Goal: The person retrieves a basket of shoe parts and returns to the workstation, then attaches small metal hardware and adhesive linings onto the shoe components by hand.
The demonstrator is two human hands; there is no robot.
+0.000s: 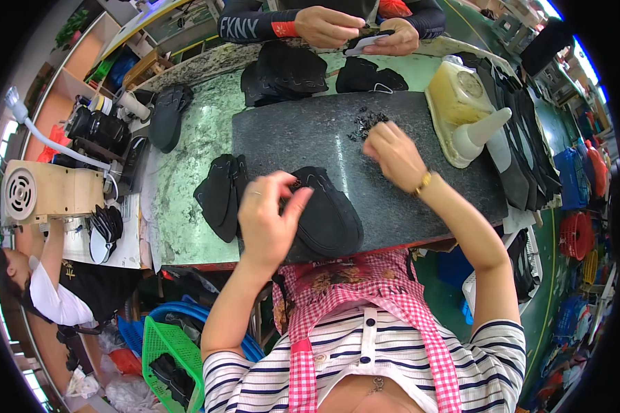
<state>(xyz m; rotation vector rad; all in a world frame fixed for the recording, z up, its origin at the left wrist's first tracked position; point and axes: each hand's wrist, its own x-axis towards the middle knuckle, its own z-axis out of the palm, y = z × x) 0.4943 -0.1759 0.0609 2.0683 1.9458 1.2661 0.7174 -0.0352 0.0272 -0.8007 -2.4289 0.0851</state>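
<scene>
A black shoe upper (329, 219) lies on the dark mat in front of me, its rounded end toward the near edge. My left hand (267, 212) is at its left edge, thumb and forefinger curled round the edge; a small black bit shows by the forefinger's tip. My right hand (397, 157) is beside a scattered heap of small black pieces (368, 122), fingers bent and drawn together; whatever is between them is hidden. Left of my left hand more black uppers (220, 196) lie stacked.
A yellowish glue pot (459, 93) with a pale cone stands at the right of the mat (410, 199). Black stacks (282, 72) sit along the far side, where a co-worker's hands (355, 34) hold a small pale object. A sewing machine (55, 189) is at left.
</scene>
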